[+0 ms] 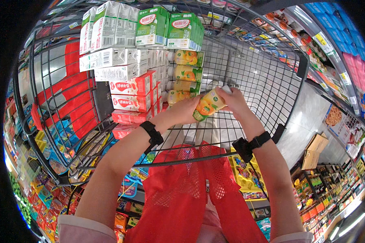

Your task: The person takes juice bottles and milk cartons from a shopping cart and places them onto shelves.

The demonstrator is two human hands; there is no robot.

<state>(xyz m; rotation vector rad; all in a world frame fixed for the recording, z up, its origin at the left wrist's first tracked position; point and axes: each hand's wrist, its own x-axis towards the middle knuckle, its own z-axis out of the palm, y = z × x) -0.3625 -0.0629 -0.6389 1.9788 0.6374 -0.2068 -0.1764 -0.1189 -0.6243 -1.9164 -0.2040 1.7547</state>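
Note:
A juice bottle (209, 104) with a yellow-green fruit label lies slanted between my two hands, its white cap to the upper right. My left hand (187, 109) grips its lower end. Around the neck and cap end closes my right hand (234, 98). Both hands are inside the wire shopping cart (255, 70), near its side by my body. Similar bottles (186, 73) lie on their sides in a column just beyond my left hand. Red-and-white drink cartons (130, 101) are stacked to the left of them.
Green milk drink cartons (182, 32) and white-and-green cartons (109, 27) fill the cart's far left. The cart's black rim (182, 161) crosses below my forearms. Stocked shelves (325, 45) stand on the right, and a brown cardboard piece (314, 150) is near them.

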